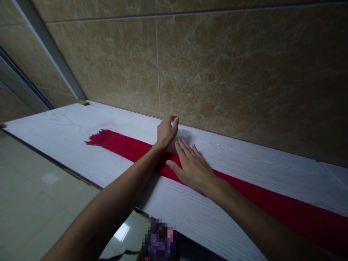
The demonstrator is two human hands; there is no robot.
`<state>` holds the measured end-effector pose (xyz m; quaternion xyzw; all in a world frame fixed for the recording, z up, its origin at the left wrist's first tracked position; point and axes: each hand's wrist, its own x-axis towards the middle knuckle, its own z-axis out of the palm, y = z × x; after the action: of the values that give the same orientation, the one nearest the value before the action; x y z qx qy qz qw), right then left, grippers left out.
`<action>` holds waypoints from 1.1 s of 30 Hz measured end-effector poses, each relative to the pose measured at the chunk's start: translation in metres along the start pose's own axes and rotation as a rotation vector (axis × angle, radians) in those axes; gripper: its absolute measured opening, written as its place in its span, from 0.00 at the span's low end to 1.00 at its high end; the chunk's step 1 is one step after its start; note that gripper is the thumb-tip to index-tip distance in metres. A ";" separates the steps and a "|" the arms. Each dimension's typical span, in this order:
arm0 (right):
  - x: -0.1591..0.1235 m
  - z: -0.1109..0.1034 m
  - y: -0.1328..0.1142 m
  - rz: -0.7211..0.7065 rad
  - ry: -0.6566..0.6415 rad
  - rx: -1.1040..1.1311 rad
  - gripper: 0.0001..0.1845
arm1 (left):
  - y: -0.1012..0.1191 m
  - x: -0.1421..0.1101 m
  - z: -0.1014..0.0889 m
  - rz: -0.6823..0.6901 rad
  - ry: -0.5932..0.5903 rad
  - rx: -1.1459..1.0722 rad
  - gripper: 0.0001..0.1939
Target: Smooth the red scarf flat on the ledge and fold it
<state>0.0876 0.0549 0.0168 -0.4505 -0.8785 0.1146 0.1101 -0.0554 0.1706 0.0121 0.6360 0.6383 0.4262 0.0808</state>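
A long red scarf lies flat along a white wood-grain table, its fringed end toward the far left. Flat on the scarf's middle rests my right hand, fingers stretched out and reaching past its far edge. My left hand is just above the scarf's far edge, with its fingers loosely curled in and nothing visible in them. The left forearm crosses over the scarf and hides part of it. To the right, the scarf runs on beneath my right forearm and out of view.
The white table backs onto a brown marbled tile wall. A small brown block sits at its far left corner, by a grey metal post. Pale floor tiles show at left. A pixelated dark item is at the near edge.
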 end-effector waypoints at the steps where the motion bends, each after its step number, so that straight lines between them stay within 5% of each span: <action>1: -0.001 0.006 -0.001 0.006 -0.020 -0.004 0.44 | -0.003 0.002 0.000 -0.014 0.039 -0.046 0.18; 6: -0.009 0.026 -0.001 -0.053 -0.012 -0.026 0.40 | -0.003 0.000 0.005 0.082 0.059 -0.114 0.16; 10: -0.009 0.026 -0.001 -0.045 0.011 -0.005 0.41 | 0.006 -0.010 0.000 0.296 -0.206 -0.083 0.16; 14: -0.009 0.024 -0.001 -0.032 -0.011 0.003 0.42 | -0.004 -0.027 -0.035 0.464 -0.485 0.171 0.19; 19: -0.009 0.025 0.000 -0.051 -0.004 0.015 0.40 | -0.043 -0.058 -0.094 0.460 -0.694 0.351 0.26; 24: -0.009 0.024 0.001 -0.054 -0.029 0.036 0.38 | -0.068 -0.084 -0.119 0.376 -0.739 0.484 0.36; 33: -0.009 0.014 -0.004 -0.068 -0.078 0.037 0.41 | -0.077 -0.090 -0.119 0.455 -0.674 0.511 0.35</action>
<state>0.0852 0.0436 0.0042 -0.4133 -0.8948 0.1443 0.0878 -0.1732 0.0516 -0.0026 0.8618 0.5054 0.0327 0.0293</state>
